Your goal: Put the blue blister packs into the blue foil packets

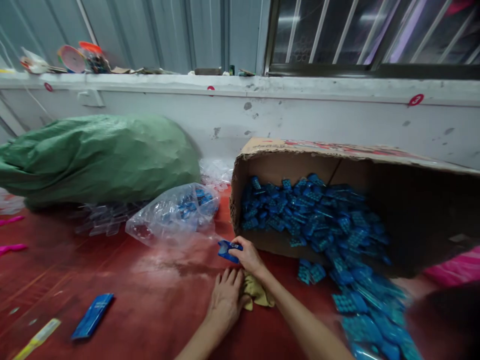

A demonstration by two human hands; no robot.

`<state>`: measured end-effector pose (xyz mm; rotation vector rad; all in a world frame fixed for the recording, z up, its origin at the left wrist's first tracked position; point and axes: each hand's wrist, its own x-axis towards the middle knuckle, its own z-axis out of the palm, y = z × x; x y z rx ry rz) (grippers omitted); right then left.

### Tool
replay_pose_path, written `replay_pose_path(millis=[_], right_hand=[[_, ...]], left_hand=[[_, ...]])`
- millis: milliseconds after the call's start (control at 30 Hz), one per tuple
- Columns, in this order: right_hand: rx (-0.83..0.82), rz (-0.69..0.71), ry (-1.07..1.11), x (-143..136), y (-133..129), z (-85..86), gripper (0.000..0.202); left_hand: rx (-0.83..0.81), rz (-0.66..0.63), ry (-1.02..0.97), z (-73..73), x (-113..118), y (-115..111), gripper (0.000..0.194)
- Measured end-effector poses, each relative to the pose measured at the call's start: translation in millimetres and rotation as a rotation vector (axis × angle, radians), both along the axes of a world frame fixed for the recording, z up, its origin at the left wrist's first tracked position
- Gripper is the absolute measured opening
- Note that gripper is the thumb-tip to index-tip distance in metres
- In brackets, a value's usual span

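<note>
My right hand (247, 256) is closed on a small blue plastic piece (225, 250) with a notched left end and pale marking, held between thumb and fingers just above the red tabletop. My left hand (227, 297) lies palm down below it, fingers stretched out on the table. Its thumb touches a crumpled yellow-green cloth (258, 291), which lies under my right wrist. Nearest to the right, a heap of blue packaged pieces (307, 210) spills out of a cardboard box (270, 150) lying on its side. A flat blue packet (92, 316) rests at lower left.
A clear plastic bag (153, 220) with blue pieces stands behind my hands. A big green sack (101, 155) lies at back left, with clear plastic pieces (108, 217) by it. A yellow-handled cutter-like tool (37, 340) is at front left. Behind runs a white wall ledge (157, 82).
</note>
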<state>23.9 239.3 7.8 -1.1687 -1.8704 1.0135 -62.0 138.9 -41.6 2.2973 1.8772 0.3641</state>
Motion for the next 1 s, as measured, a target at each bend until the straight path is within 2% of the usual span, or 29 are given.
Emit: replay_pose_path(millis=[133, 267, 333, 467, 533, 600, 700, 833, 933, 1000], right_hand=[[-0.051, 0.014, 0.065, 34, 3, 3.2, 0.014], [-0.1, 0.015, 0.106, 55, -3, -4.3, 0.028], [-0.132, 0.022, 0.116, 55, -6, -11.0, 0.032], [-0.177, 0.032, 0.132, 40, -4, -22.8, 0.025], [-0.182, 0.029, 0.141, 33, 1, -25.9, 0.023], [-0.181, 0.023, 0.15, 29, 6, -27.1, 0.022], [-0.176, 0.0, 0.157, 30, 10, -28.1, 0.021], [-0.17, -0.044, 0.154, 36, 5, -32.2, 0.02], [-0.161, -0.073, 0.148, 41, 2, -36.0, 0.02], [-0.15, -0.103, 0.144, 47, 1, -36.3, 0.021]], left_hand=[[-0.012, -0.033, 0.05, 12.2, -8, 7, 0.024], [-0.02, -0.056, 0.001, 19.7, -28, -2, 0.024], [0.0, -0.067, -0.065, 19.3, -44, -8, 0.024], [0.025, -0.068, -0.202, 20.0, -84, -15, 0.025], [0.028, -0.007, -0.25, 23.8, -99, -15, 0.025], [0.053, 0.106, -0.315, 27.6, -102, -15, 0.026], [0.074, 0.28, -0.377, 28.8, -79, -19, 0.04], [0.014, 0.441, -0.215, 24.1, -12, -24, 0.06], [0.037, 0.455, -0.092, 21.2, 27, -17, 0.063], [0.089, 0.394, -0.052, 18.9, 34, -7, 0.049]])
